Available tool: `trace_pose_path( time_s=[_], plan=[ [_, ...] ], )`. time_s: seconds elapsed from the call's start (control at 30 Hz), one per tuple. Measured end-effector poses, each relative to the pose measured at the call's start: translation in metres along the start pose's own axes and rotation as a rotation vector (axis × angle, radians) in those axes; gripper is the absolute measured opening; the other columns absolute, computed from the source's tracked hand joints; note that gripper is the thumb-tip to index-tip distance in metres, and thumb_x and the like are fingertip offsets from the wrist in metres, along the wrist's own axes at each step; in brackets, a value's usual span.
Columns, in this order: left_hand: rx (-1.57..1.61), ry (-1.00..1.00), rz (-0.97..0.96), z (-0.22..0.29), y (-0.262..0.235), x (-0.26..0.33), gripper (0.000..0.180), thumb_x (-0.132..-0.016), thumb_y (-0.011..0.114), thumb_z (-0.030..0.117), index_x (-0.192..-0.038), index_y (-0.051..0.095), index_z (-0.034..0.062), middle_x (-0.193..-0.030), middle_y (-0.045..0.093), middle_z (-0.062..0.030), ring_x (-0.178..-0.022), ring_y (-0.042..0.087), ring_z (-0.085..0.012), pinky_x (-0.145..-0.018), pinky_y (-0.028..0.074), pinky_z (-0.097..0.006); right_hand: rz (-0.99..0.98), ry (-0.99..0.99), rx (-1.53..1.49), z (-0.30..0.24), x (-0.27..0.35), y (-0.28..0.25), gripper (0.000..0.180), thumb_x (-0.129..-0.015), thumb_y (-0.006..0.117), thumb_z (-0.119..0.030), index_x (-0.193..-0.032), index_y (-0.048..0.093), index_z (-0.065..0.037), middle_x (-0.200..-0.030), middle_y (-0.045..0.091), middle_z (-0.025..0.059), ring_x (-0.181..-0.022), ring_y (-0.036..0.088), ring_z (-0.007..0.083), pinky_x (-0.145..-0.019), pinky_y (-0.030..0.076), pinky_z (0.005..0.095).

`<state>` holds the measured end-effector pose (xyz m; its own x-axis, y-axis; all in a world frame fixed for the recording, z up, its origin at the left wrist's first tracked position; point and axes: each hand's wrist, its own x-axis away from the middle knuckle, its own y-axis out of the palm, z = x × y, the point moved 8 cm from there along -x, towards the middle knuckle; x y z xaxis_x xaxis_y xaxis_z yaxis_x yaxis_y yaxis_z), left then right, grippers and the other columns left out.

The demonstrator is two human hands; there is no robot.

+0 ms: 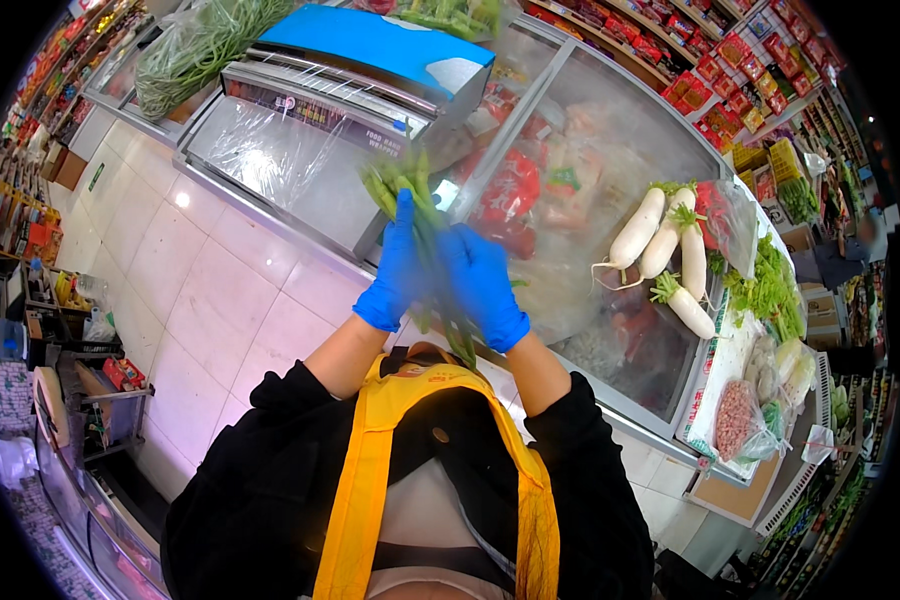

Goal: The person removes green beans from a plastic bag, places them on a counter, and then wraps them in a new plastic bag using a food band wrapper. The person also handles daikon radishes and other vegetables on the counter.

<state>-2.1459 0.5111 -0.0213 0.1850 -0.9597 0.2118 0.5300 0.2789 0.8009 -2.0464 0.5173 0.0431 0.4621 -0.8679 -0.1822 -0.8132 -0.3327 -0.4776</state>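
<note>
My left hand [395, 268], in a blue glove, closes on the side of a bunch of long, thin green stalks [423, 190]. My right hand [482, 285], also blue-gloved and smeared by motion, presses against the other side of the bunch. The stalks run lengthwise between the two palms. Their upper ends fan out above my fingers, and the lower ends hang toward my yellow apron [370, 450]. Just beyond the hands stands a film wrapping machine [270, 165] with a blue cover and a sheet of clear film on it.
To the right is a glass-topped chest freezer [590, 150] with bagged goods inside. Several white radishes [662, 245] lie on its lid. A pile of long green vegetables [195, 60] in plastic sits at the far left. Leafy greens [770, 290] and bagged produce [740, 415] line the right edge.
</note>
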Motion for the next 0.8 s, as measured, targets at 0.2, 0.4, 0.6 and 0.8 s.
trace_pose_path(
  time_s=[0.2,0.4,0.6,0.8],
  plan=[
    [-0.338,0.05,0.014,-0.001,0.001,0.0,0.036,-0.086,0.059,0.029,-0.111,0.053,0.0033,-0.093,0.058,-0.0067,-0.083,0.057,-0.0166,-0.074,0.048,-0.029,-0.106,-0.064,0.402,-0.002,0.0,0.011,0.029,-0.09,0.047,-0.03,-0.107,0.054,-0.007,-0.068,0.059,0.0181,-0.062,0.059,0.033,-0.056,0.045,0.0408],
    [-0.171,0.097,0.125,0.02,-0.009,-0.007,0.03,-0.079,0.063,0.017,-0.105,0.055,0.0031,-0.085,0.058,-0.0075,-0.074,0.059,-0.0182,-0.068,0.05,-0.029,-0.28,-0.008,0.145,-0.007,0.008,-0.004,0.027,-0.089,0.049,-0.025,-0.105,0.054,-0.004,-0.076,0.06,0.0196,-0.068,0.059,0.0351,-0.058,0.045,0.0404],
    [-0.228,0.203,0.158,0.034,0.005,-0.008,0.03,-0.079,0.064,0.017,-0.105,0.055,0.0037,-0.083,0.057,-0.0069,-0.073,0.059,-0.019,-0.067,0.05,-0.031,-0.384,0.02,-0.101,0.019,0.012,-0.012,0.027,-0.09,0.047,-0.025,-0.095,0.056,0.0,-0.079,0.058,0.0203,-0.07,0.057,0.0296,-0.064,0.044,0.0371],
    [-0.259,0.231,0.273,0.024,-0.003,-0.004,0.031,-0.079,0.065,0.018,-0.105,0.055,0.0036,-0.083,0.057,-0.0074,-0.073,0.059,-0.0193,-0.066,0.05,-0.031,-0.529,0.189,-0.416,0.043,0.013,-0.008,0.027,-0.089,0.05,-0.024,-0.099,0.061,-0.001,-0.075,0.059,0.0064,-0.066,0.051,0.0115,-0.062,0.044,0.0273]
  ],
)
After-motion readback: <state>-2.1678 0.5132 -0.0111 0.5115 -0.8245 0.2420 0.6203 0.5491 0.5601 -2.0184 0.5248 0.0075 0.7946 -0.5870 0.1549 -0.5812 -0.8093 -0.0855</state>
